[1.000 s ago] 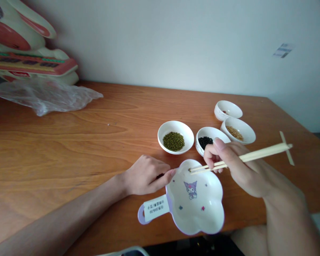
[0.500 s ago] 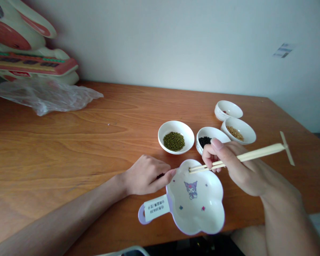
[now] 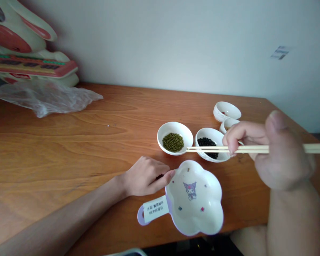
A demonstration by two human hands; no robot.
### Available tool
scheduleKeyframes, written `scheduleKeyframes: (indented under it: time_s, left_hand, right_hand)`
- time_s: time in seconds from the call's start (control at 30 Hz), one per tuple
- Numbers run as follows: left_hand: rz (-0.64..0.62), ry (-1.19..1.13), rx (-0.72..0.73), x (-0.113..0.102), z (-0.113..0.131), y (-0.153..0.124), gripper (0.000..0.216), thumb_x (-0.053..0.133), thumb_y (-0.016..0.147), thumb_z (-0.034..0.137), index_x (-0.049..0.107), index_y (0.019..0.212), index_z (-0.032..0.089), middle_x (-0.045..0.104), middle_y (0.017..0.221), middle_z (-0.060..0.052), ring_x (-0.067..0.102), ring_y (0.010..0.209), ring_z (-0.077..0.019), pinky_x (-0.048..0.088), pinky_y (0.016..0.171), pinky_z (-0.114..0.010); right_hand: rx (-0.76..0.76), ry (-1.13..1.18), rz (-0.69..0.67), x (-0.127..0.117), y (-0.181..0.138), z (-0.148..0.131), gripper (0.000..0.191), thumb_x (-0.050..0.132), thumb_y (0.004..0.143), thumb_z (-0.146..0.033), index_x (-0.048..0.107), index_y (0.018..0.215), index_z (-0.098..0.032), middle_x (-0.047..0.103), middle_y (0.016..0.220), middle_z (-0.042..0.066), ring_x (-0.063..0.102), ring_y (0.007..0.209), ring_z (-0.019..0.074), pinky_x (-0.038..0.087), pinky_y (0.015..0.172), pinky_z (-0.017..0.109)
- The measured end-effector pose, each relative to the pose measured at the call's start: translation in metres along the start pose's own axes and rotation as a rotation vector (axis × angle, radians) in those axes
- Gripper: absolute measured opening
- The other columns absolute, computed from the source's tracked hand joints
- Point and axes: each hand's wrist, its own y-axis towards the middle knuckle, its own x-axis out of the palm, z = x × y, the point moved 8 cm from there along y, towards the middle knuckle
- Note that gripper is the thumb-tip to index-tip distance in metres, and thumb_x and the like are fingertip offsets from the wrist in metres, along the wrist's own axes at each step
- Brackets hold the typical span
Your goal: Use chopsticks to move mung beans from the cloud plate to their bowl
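Observation:
With my right hand, I hold a pair of pale wooden chopsticks nearly level. Their tips lie close together at the right rim of a white bowl of green mung beans; whether a bean is between them I cannot tell. My left hand rests on the table, fingers curled, one digit pressing the rim of a white flower-shaped dish with a purple edge, cartoon print and labelled handle. A small brownish speck shows near its far edge. Behind the chopsticks is a white bowl of black beans.
Farther right stand a white bowl with a few reddish bits and another bowl of tan pieces, partly hidden by my hand. A crumpled plastic bag and a toy keyboard are at the back left, near the wall.
My right hand has moved up and right, lifting the chopstick tips out of the flower-shaped dish to the mung bean bowl's rim. My left hand stays at the dish.

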Motion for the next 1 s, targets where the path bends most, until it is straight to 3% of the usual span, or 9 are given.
scheduleKeyframes:
  time_s: [0.07, 0.17, 0.33, 0.5, 0.67, 1.0]
  left_hand:
    - [0.003, -0.007, 0.006, -0.001, 0.001, 0.0, 0.045, 0.038, 0.114, 0.036, 0.053, 0.075, 0.019, 0.06, 0.069, 0.001, 0.053, 0.059, -0.0114, 0.036, 0.06, -0.03]
    - [0.008, -0.015, 0.012, -0.002, 0.001, 0.0, 0.045, 0.038, 0.114, 0.035, 0.053, 0.075, 0.019, 0.06, 0.068, 0.001, 0.054, 0.06, -0.0115, 0.037, 0.059, -0.029]
    - [0.038, 0.001, 0.034, -0.003, 0.002, 0.0, 0.046, 0.039, 0.114, 0.035, 0.056, 0.075, 0.019, 0.063, 0.068, 0.0, 0.055, 0.059, -0.0116, 0.038, 0.059, -0.029]
    - [0.026, 0.013, 0.019, -0.002, 0.002, 0.001, 0.046, 0.038, 0.114, 0.036, 0.056, 0.075, 0.019, 0.062, 0.068, 0.0, 0.054, 0.058, -0.0113, 0.037, 0.059, -0.029]
    - [0.003, 0.031, -0.01, -0.001, 0.0, 0.001, 0.047, 0.038, 0.115, 0.037, 0.056, 0.076, 0.019, 0.063, 0.069, 0.0, 0.054, 0.058, -0.0112, 0.036, 0.059, -0.028]
    - [0.018, 0.024, 0.001, -0.002, 0.002, 0.001, 0.047, 0.039, 0.114, 0.036, 0.058, 0.075, 0.018, 0.063, 0.068, 0.0, 0.055, 0.058, -0.0113, 0.037, 0.059, -0.028]
  right_hand:
    - [-0.008, 0.013, 0.088, -0.004, 0.004, 0.002, 0.07, 0.025, 0.108, -0.067, 0.064, 0.069, -0.025, 0.062, 0.068, 0.007, 0.059, 0.069, 0.0242, 0.041, 0.065, 0.041]
    - [0.001, -0.002, 0.116, -0.005, 0.005, 0.006, 0.067, 0.027, 0.107, -0.07, 0.064, 0.073, -0.025, 0.062, 0.07, 0.007, 0.059, 0.069, 0.0244, 0.042, 0.067, 0.042]
    - [0.067, -0.045, -0.067, 0.001, -0.01, 0.007, 0.073, 0.017, 0.108, -0.069, 0.06, 0.068, -0.025, 0.058, 0.067, 0.006, 0.054, 0.067, 0.0241, 0.038, 0.067, 0.041]
    - [0.165, -0.183, -0.238, 0.02, -0.023, 0.017, 0.059, 0.025, 0.112, -0.06, 0.056, 0.076, -0.024, 0.06, 0.073, 0.002, 0.057, 0.072, 0.0217, 0.039, 0.069, 0.037]
    - [0.178, -0.282, -0.288, 0.032, -0.021, 0.026, 0.056, 0.026, 0.113, -0.057, 0.053, 0.077, -0.023, 0.062, 0.074, 0.002, 0.056, 0.073, 0.0202, 0.039, 0.067, 0.036]
    - [0.166, -0.266, -0.304, 0.041, -0.018, 0.023, 0.054, 0.032, 0.112, -0.058, 0.054, 0.076, -0.024, 0.064, 0.074, 0.002, 0.058, 0.073, 0.0204, 0.044, 0.068, 0.034]
